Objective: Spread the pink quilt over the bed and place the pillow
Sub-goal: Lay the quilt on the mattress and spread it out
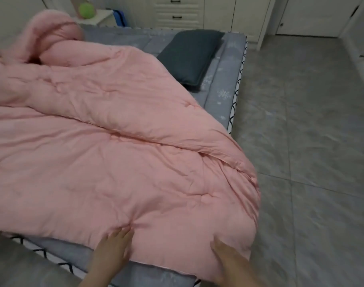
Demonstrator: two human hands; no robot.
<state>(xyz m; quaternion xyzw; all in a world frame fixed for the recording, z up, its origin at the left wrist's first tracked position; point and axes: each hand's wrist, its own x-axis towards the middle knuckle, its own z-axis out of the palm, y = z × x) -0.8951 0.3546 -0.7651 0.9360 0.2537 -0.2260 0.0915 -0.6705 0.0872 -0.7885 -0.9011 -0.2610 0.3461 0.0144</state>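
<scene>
One pink quilt (106, 146), one pillow (189, 56), two flat hands: left hand (115, 245), right hand (224, 255).

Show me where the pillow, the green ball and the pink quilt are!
dark grey pillow (190, 56), head view, middle of its top face.
green ball (86, 10), head view, centre of the ball.
pink quilt (106, 141), head view, flat middle of the spread part.

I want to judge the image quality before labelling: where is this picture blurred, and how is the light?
Head view: light is dim and even, no glare; the raised far corner of the pink quilt is motion-blurred, the left hand slightly smeared; the pillow is fairly sharp; wide-angle bending shows at the bed edge.
</scene>
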